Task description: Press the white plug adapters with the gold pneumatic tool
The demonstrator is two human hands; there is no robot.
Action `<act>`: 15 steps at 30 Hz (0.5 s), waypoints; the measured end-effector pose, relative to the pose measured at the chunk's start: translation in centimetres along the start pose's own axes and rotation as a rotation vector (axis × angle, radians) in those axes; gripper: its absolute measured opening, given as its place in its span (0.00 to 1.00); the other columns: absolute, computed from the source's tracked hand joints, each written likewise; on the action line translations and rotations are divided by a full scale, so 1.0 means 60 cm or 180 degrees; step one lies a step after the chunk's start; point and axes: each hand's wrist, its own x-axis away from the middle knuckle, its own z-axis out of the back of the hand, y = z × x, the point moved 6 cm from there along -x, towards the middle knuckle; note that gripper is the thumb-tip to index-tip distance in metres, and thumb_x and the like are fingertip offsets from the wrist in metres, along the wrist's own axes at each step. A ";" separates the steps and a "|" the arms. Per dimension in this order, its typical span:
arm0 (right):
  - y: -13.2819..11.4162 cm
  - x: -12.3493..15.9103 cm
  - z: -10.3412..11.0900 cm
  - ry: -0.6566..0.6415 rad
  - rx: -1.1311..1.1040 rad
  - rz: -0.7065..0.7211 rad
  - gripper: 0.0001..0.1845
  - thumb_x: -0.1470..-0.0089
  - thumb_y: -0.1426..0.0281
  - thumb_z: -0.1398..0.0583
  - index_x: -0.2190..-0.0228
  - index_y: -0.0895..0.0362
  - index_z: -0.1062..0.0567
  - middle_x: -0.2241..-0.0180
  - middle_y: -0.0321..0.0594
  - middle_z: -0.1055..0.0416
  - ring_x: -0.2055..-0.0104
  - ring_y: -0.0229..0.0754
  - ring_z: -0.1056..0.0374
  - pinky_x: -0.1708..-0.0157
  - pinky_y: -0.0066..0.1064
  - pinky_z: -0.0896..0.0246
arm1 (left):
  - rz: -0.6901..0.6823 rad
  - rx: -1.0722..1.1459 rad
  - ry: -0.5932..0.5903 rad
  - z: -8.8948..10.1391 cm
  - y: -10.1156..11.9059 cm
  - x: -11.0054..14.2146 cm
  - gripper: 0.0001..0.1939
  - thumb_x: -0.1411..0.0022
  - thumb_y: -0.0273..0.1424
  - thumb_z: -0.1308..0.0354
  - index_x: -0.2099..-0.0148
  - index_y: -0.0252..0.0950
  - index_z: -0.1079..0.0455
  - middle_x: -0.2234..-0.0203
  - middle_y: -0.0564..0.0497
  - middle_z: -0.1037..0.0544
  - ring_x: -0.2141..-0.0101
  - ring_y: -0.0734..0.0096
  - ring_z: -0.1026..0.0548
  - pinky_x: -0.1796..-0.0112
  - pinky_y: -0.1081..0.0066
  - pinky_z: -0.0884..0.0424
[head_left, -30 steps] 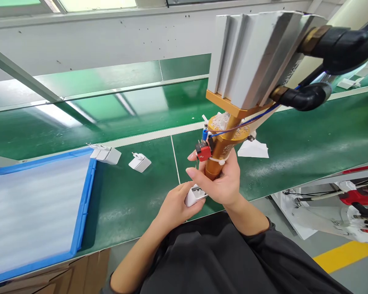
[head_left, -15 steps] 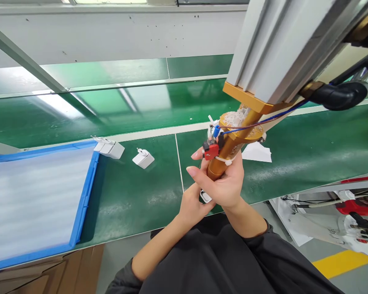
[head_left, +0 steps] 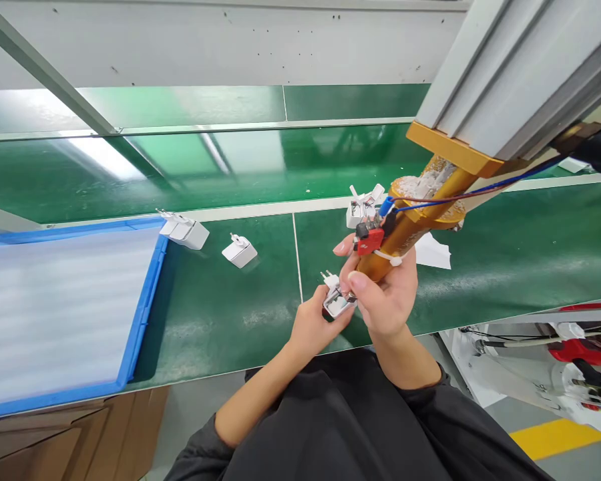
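My left hand [head_left: 314, 326] grips a small white plug adapter [head_left: 336, 298], its open shiny side up and its two pins pointing away. My right hand [head_left: 384, 296] is wrapped round the gold barrel of a hanging tool [head_left: 405, 227], which carries a red switch [head_left: 368, 239] and blue wires and hangs from a grey ribbed body [head_left: 511, 73]. The tool's lower tip sits right at the adapter, hidden behind my fingers.
Two more white adapters [head_left: 185, 230] [head_left: 239, 250] lie on the green conveyor belt [head_left: 230, 307], with a cluster of parts [head_left: 361, 206] and a white sheet [head_left: 433, 252] behind the tool. A blue tray with white foam [head_left: 55, 314] sits left. Equipment lies on the floor at right [head_left: 555, 361].
My left hand has turned the adapter so its open side and pins now show, and lifted it slightly right. The tool and right hand shifted rightward in view.
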 end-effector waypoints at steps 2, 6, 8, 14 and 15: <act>0.006 0.002 0.009 0.0080 -0.0109 -0.0088 0.16 0.43 0.64 0.38 0.53 0.47 0.32 0.61 0.37 0.26 0.81 0.31 0.37 0.75 0.32 0.29 | 0.0210 0.0087 -0.0051 0.018 -0.013 0.001 0.15 0.45 0.40 0.37 0.59 0.36 0.30 0.74 0.54 0.22 0.75 0.69 0.24 0.71 0.72 0.28; 0.009 0.000 0.028 0.0363 0.0106 -0.0131 0.14 0.43 0.68 0.37 0.55 0.47 0.32 0.65 0.33 0.25 0.83 0.29 0.40 0.80 0.28 0.32 | 0.0542 0.0456 -0.0340 0.052 -0.025 0.013 0.15 0.43 0.41 0.39 0.58 0.37 0.28 0.75 0.56 0.24 0.75 0.72 0.27 0.73 0.75 0.31; 0.008 -0.004 0.035 0.0459 0.0252 -0.0071 0.16 0.45 0.70 0.35 0.56 0.47 0.32 0.68 0.32 0.26 0.82 0.31 0.39 0.79 0.29 0.32 | 0.0616 0.0673 -0.0429 0.064 -0.024 0.019 0.16 0.42 0.42 0.39 0.58 0.36 0.28 0.74 0.55 0.24 0.75 0.72 0.27 0.73 0.75 0.32; 0.013 -0.009 0.047 0.0533 0.0375 -0.0034 0.19 0.49 0.72 0.32 0.57 0.46 0.30 0.67 0.34 0.26 0.81 0.33 0.37 0.82 0.29 0.37 | 0.0438 0.0081 -0.0342 0.081 -0.026 0.016 0.14 0.43 0.39 0.38 0.58 0.36 0.27 0.73 0.55 0.26 0.73 0.72 0.29 0.71 0.74 0.33; 0.013 -0.009 0.048 0.0527 0.0371 -0.0026 0.19 0.49 0.72 0.32 0.57 0.46 0.30 0.67 0.34 0.26 0.81 0.33 0.37 0.82 0.29 0.38 | 0.0332 -0.0202 -0.0221 0.086 -0.028 0.013 0.13 0.44 0.38 0.37 0.58 0.37 0.27 0.73 0.55 0.27 0.72 0.71 0.29 0.70 0.74 0.32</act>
